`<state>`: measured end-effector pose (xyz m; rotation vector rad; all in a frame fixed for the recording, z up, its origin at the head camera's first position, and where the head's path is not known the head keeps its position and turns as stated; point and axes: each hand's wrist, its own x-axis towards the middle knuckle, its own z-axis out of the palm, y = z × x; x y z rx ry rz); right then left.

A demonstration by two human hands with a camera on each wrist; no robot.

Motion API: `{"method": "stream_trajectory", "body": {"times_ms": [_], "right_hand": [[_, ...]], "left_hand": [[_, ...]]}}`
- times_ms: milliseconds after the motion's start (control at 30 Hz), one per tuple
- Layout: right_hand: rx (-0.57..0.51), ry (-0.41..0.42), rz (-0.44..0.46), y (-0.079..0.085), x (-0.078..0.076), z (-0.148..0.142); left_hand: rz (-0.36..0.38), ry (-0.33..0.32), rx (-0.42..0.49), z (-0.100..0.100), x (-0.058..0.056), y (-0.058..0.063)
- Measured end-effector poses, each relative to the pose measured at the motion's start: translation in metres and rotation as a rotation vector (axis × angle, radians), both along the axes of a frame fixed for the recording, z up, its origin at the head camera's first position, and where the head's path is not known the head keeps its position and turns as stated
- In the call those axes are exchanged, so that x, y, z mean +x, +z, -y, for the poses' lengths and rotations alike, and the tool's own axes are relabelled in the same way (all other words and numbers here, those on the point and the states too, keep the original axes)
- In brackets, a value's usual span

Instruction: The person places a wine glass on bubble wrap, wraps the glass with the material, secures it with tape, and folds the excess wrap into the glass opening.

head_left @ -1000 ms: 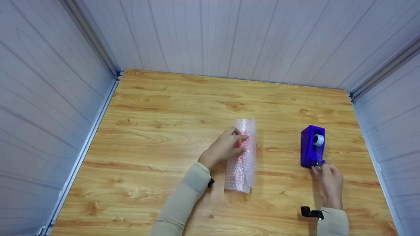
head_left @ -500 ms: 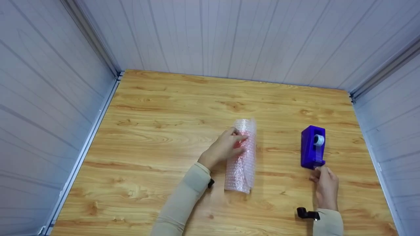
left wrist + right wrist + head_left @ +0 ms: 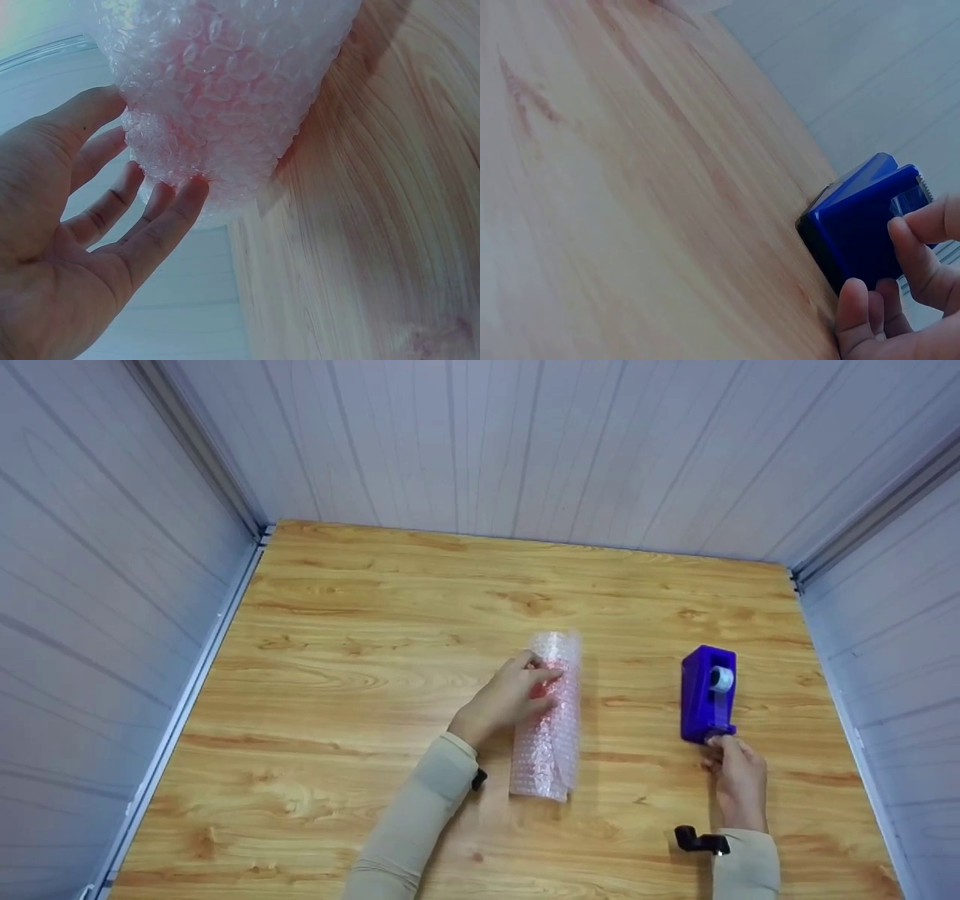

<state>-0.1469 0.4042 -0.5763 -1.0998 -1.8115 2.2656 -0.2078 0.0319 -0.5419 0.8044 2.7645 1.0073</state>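
A roll of bubble wrap (image 3: 546, 750) with something pinkish-red inside lies lengthwise on the table. My left hand (image 3: 504, 699) touches its upper half from the left, fingers spread and only slightly bent. In the left wrist view the fingertips (image 3: 196, 187) rest against the bubbles. A blue tape dispenser (image 3: 701, 697) with a small roll of clear tape (image 3: 721, 679) stands to the right. At its front, my right hand (image 3: 739, 784) pinches the tape's end between thumb and index finger. The right wrist view shows this pinch beside the serrated cutter (image 3: 923, 187); the other fingers are bent below.
The wood-grain table (image 3: 360, 607) is bounded by pale panel walls, with a back wall (image 3: 420, 442), a left wall (image 3: 97, 570) and a right wall (image 3: 900, 645). A black wrist mount (image 3: 701, 841) sticks out from the right sleeve.
My right hand has shifted slightly left at the dispenser's front, keeping hold of the tape's end. My left hand and the bubble wrap have stayed in place. The head view has shifted slightly.
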Motion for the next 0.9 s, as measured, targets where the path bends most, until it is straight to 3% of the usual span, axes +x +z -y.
{"method": "stream_trajectory", "body": {"times_ms": [367,500,667,900], "right_hand": [[0.016,0.013,0.002,-0.006,-0.005,0.007],[0.159,0.045,-0.024,-0.015,-0.002,0.013],[0.377,0.104,0.012,-0.023,0.006,0.017],[0.323,0.193,-0.032,-0.016,0.015,0.010]], "left_hand": [[0.028,0.007,-0.007,0.004,0.001,-0.001],[0.007,-0.001,-0.023,0.004,0.000,-0.001],[0.024,-0.008,-0.010,0.002,0.000,-0.001],[0.046,0.001,0.001,-0.003,-0.001,0.002]]}}
